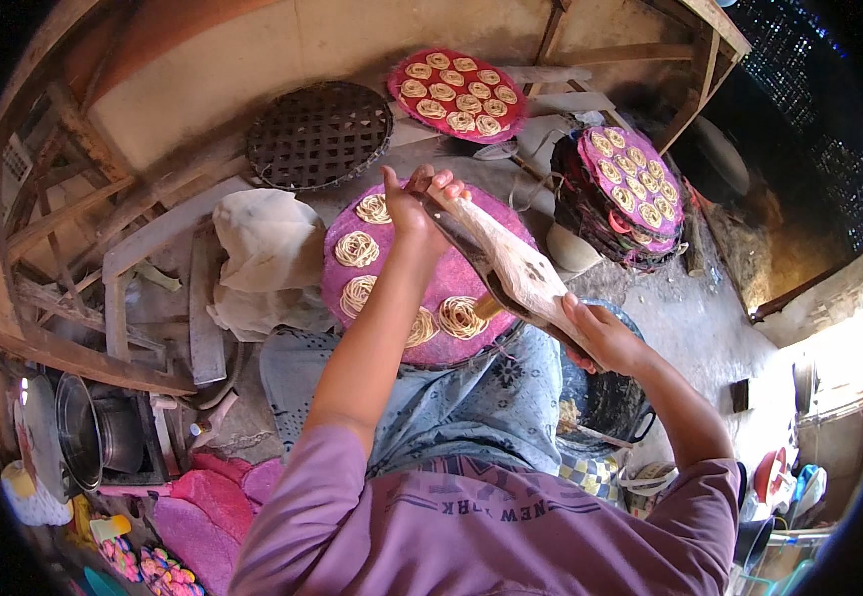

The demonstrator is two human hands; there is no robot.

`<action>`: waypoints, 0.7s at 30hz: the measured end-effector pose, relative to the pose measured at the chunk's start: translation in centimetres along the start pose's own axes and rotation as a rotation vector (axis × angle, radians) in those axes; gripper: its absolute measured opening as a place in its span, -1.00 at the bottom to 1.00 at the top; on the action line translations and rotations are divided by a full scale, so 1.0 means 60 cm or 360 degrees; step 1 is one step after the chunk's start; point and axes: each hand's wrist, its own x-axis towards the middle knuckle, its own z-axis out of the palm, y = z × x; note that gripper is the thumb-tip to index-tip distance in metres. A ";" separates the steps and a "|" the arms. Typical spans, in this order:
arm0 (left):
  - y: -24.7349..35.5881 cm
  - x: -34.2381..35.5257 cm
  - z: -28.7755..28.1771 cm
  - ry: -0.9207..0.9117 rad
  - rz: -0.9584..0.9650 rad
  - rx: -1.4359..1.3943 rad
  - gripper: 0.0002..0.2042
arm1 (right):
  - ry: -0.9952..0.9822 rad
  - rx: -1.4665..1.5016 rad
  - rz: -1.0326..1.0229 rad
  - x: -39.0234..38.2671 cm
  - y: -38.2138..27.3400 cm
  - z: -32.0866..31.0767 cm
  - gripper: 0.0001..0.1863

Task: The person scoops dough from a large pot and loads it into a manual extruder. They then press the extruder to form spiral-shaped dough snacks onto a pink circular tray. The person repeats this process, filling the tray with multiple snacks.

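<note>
Both my hands grip a long wooden noodle press [511, 260], held slantwise over a round tray covered in pink cloth [443, 282]. At its upper left end, my left hand [424, 207] is closed round the handles. My right hand [595, 333] wraps the lower right end. A short tan cylinder [489, 306] shows under the press, close above a coiled noodle nest [462, 318]. More pale noodle nests [356, 249] lie along the tray's left side; my left forearm hides part of them. The tray rests on my lap.
Further off are a red-covered tray [399, 75] of noodle nests and a dark woven tray [320, 134]. A stack of trays [618, 238] stands to the right. Beside my right knee sits a black tub [630, 397]. Wooden frames and a pale sack [268, 238] are at the left.
</note>
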 end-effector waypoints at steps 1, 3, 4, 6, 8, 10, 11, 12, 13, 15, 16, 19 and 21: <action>-0.003 0.008 -0.002 0.0021 -0.0012 0.0006 -0.32 | 0.0013 -0.0027 0.0000 0.007 0.007 -0.003 -0.24; -0.002 0.021 -0.013 -0.0262 -0.0128 -0.0020 -0.30 | 0.0030 0.0074 -0.0045 0.018 0.024 -0.002 -0.25; 0.002 0.024 -0.021 -0.0189 -0.0167 0.0110 -0.30 | 0.0045 0.0124 -0.0062 0.020 0.033 -0.001 -0.25; 0.007 0.021 -0.043 0.0083 -0.0227 0.0411 -0.29 | 0.0023 0.0203 -0.0096 0.022 0.049 -0.002 -0.26; 0.007 0.007 -0.067 0.0198 -0.0423 0.1387 -0.28 | -0.0015 0.0283 -0.0136 0.020 0.062 -0.003 -0.28; 0.000 -0.023 -0.091 -0.0026 -0.0649 0.2863 -0.28 | -0.0068 0.0354 -0.0182 0.019 0.071 -0.003 -0.29; -0.004 -0.043 -0.100 -0.0467 -0.0671 0.3326 -0.30 | -0.0077 0.0374 -0.0212 0.019 0.075 -0.003 -0.30; -0.009 -0.059 -0.107 -0.0647 -0.0790 0.3582 -0.31 | -0.0086 0.0395 -0.0236 0.019 0.079 -0.002 -0.31; -0.014 -0.077 -0.113 -0.0667 -0.0823 0.3614 -0.32 | -0.0109 0.0427 -0.0280 0.019 0.082 -0.002 -0.32; -0.028 -0.092 -0.118 -0.0255 -0.0874 0.3279 -0.33 | -0.0099 0.0416 -0.0283 0.020 0.087 -0.001 -0.32; -0.030 -0.093 -0.119 -0.0242 -0.0985 0.3116 -0.32 | -0.0104 0.0421 -0.0304 0.020 0.089 -0.002 -0.32; -0.036 -0.086 -0.120 -0.0233 -0.1159 0.2824 -0.27 | -0.0068 0.0361 -0.0313 0.025 0.093 -0.003 -0.32; -0.040 -0.081 -0.121 -0.0250 -0.1148 0.2924 -0.22 | -0.0036 0.0346 -0.0326 0.028 0.095 -0.005 -0.32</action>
